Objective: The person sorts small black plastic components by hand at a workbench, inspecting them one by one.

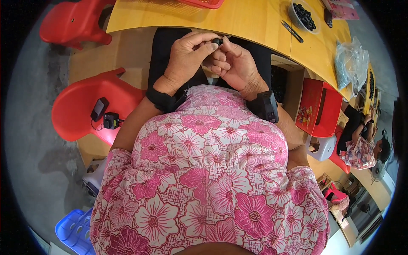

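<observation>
A small black rounded piece (217,41) is pinched between both hands, just at the near edge of the table. My left hand (188,55) grips it from the left between thumb and forefinger. From the right, the thumb and forefinger of my right hand (239,63) close on its other side, while the remaining fingers curl below. The piece is too small and too covered by fingertips to tell its exact kind.
On the yellow table (242,19) are a bowl of small black pieces (304,18), black-handled snips (292,31), a red basket (204,3) and a clear plastic bag (352,63). A red box (318,106) stands right, a red chair (91,102) left. Another person (361,144) sits far right.
</observation>
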`<state>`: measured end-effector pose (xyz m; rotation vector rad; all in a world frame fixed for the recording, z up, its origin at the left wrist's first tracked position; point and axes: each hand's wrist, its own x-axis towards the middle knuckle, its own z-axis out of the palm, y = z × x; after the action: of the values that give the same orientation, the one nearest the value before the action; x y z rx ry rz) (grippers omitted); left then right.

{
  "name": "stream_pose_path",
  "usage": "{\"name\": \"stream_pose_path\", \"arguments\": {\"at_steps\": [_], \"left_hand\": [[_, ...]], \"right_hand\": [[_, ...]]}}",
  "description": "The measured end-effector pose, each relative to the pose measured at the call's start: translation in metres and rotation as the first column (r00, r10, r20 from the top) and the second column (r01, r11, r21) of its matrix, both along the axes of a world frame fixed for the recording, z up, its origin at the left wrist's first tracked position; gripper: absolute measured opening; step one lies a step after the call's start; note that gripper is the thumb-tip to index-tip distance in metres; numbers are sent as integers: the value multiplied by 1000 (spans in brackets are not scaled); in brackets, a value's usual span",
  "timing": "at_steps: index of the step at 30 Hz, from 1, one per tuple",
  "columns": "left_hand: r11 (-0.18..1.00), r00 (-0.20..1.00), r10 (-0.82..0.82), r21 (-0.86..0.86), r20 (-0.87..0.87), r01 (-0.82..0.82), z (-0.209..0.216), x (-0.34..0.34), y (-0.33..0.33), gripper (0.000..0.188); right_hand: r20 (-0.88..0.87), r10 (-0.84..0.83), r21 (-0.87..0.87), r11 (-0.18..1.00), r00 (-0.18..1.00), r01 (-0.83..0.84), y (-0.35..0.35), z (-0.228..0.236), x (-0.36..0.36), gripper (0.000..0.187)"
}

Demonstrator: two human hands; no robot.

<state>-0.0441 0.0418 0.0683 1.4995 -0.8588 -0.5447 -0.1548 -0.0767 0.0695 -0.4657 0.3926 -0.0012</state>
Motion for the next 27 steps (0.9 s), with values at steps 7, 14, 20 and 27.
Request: {"name": "stream_pose_path", "arguments": {"at_steps": [7, 14, 20, 27], "left_hand": [[1000, 1000, -11, -18, -24, 11, 1, 1, 1, 23], [1000, 1000, -3, -30, 2, 3, -1, 3, 2, 23], [998, 999, 43, -38, 24, -42, 1, 1, 4, 23], [996, 995, 59, -60, -76, -64, 7, -2, 3, 21]], "right_hand": [[28, 36, -27, 999, 999, -35, 2, 1, 1, 31], [9, 32, -62, 998, 999, -32, 2, 4, 1, 30], [47, -26, -132, 991, 999, 32, 6, 0, 4, 29], [38, -86, -293, 952, 996, 93, 10, 6, 5, 27]]}}
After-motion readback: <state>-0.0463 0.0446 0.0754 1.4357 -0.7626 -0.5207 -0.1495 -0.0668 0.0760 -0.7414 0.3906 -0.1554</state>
